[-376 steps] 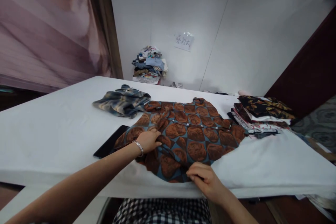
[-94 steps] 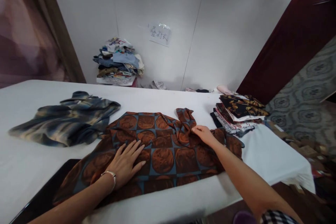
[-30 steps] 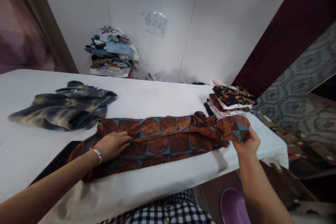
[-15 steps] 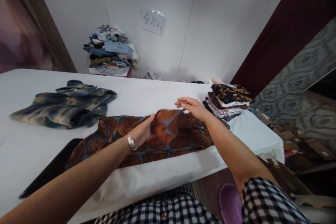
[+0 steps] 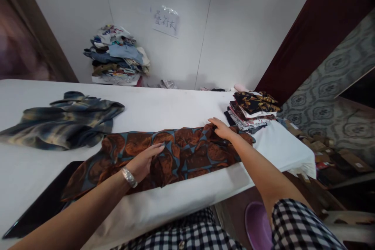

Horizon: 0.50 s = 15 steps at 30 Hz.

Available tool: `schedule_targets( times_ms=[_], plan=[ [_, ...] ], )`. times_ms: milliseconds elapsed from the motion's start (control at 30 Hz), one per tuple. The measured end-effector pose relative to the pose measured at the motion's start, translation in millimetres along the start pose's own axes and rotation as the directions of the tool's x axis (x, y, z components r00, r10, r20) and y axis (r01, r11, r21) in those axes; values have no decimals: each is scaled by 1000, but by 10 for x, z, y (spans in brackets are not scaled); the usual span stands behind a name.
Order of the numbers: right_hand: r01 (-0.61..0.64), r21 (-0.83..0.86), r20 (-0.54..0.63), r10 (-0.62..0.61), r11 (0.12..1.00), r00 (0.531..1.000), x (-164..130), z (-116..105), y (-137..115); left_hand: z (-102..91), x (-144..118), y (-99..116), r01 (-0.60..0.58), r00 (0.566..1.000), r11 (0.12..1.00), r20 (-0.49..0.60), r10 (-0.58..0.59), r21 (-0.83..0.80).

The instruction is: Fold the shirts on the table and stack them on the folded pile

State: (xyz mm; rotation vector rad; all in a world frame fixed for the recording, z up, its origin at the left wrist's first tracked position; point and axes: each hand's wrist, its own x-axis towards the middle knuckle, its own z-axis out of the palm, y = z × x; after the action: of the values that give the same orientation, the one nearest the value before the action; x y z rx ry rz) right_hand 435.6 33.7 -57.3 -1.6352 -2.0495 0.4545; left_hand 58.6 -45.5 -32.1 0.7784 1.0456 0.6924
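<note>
A brown shirt (image 5: 193,152) with a blue geometric pattern lies folded into a long strip across the white table. My left hand (image 5: 146,161) rests on its middle, fingers stretched out and together. Farther right, my right hand (image 5: 222,129) touches the shirt's far edge with its fingers extended; some fingertips are hidden. Under the shirt's left end, a flat black board (image 5: 41,199) sticks out. A crumpled blue and beige plaid shirt (image 5: 73,121) lies to the left, beyond the board.
At the right end of the white table (image 5: 175,107) is a stack of folded clothes (image 5: 254,103). A tall pile of clothes (image 5: 120,56) stands by the wall at the back left. Below the table edge is a purple basin (image 5: 258,222), with several cardboard boxes (image 5: 356,162) farther right.
The raised part of the brown shirt now lies flat. My left hand has let go of it and moved left and down; my right hand has come down onto the cloth. The view has shifted slightly.
</note>
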Motion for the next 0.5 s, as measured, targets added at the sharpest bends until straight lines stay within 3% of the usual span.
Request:
schedule_targets(
  times_ms=[100,233,367,500],
  plan=[
    [-80,-17,55,81,997,995,192,25,43,-61,-69,-7,-20,996,992,-84,31,123],
    [-163,-15,44,164,987,986,377,2,105,-258,-165,189,-73,979,972,-173,113,223],
    [-192,-91,65,198,977,978,398,8,192,-570,-143,358,-219,889,970,-388,242,102],
    [-195,-186,65,210,963,976,340,22,259,-748,-60,276,-366,806,929,-479,347,58]
  ],
)
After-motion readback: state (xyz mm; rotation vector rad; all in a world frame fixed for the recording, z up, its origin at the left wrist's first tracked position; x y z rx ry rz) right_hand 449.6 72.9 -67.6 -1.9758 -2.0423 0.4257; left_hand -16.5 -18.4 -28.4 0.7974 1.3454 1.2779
